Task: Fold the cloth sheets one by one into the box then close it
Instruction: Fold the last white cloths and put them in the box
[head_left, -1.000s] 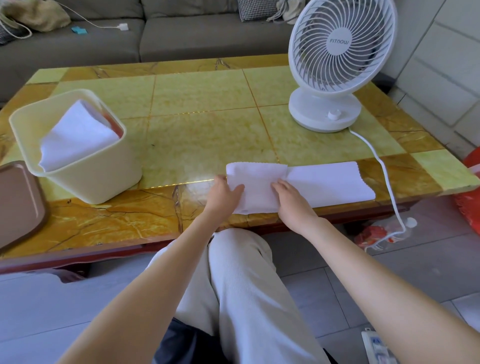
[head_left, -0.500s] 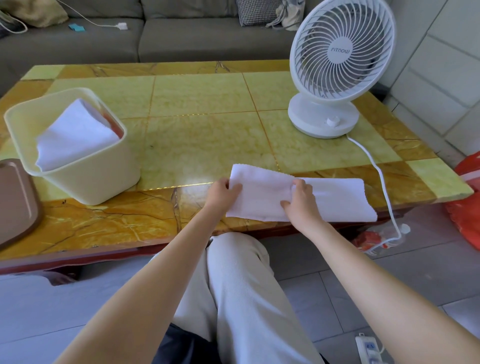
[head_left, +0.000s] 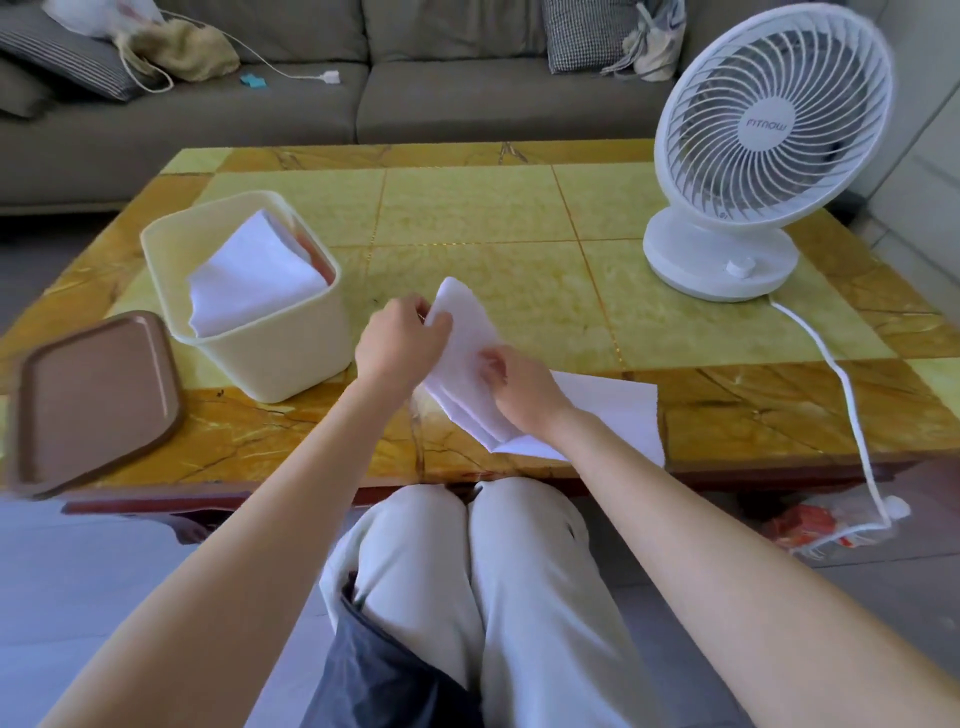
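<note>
White folded cloth sheet (head_left: 470, 332), pinched by left hand (head_left: 400, 343), right hand (head_left: 519, 389)

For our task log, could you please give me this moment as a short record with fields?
left hand: pinches the upper end of the folded cloth
right hand: grips its lower part, raised off the table
flat cloth: lies by the right wrist at the near edge; same sheet or another, cannot tell
box: open, with a stored cloth inside
lid: lies left of the box
fan: far right on the table
</note>
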